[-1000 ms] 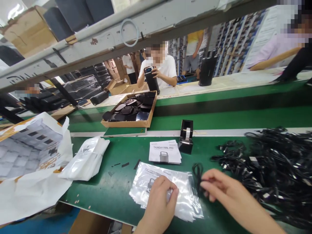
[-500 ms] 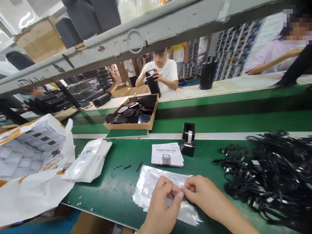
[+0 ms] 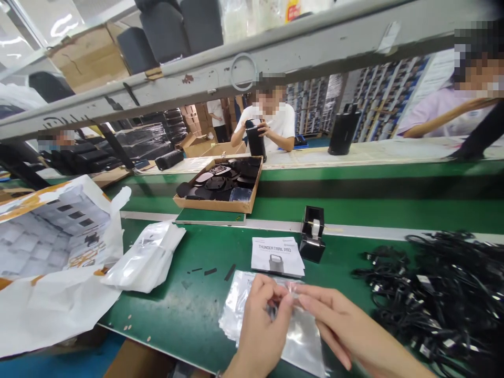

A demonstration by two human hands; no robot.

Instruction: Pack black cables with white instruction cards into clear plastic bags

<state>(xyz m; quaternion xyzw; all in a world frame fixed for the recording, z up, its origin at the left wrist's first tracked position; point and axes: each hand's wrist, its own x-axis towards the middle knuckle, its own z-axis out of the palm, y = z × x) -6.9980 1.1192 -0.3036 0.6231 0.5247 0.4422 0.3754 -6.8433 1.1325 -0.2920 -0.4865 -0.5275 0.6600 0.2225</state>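
Note:
My left hand (image 3: 263,325) and my right hand (image 3: 342,328) meet over a clear plastic bag (image 3: 275,321) that lies on a small stack of such bags at the near edge of the green bench. Both pinch the bag's upper edge between thumb and fingers. A dark bit of black cable shows between the fingers at the bag's mouth. A printed booklet reading THUNDER TRAIL PRO (image 3: 277,256) lies just beyond the bags. A large heap of coiled black cables (image 3: 441,294) fills the bench to the right of my right hand.
A black tape dispenser (image 3: 313,240) stands behind the booklet. Loose plastic bags (image 3: 147,257) and white wrapping over a carton (image 3: 51,262) lie left. A cardboard tray of black round parts (image 3: 220,186) sits on the conveyor. Across it a person holds a black cylinder (image 3: 255,140).
My right hand brought a coiled black cable from the right over to the bag. Both hands now pinch the bag's edge. The view has tilted slightly upward.

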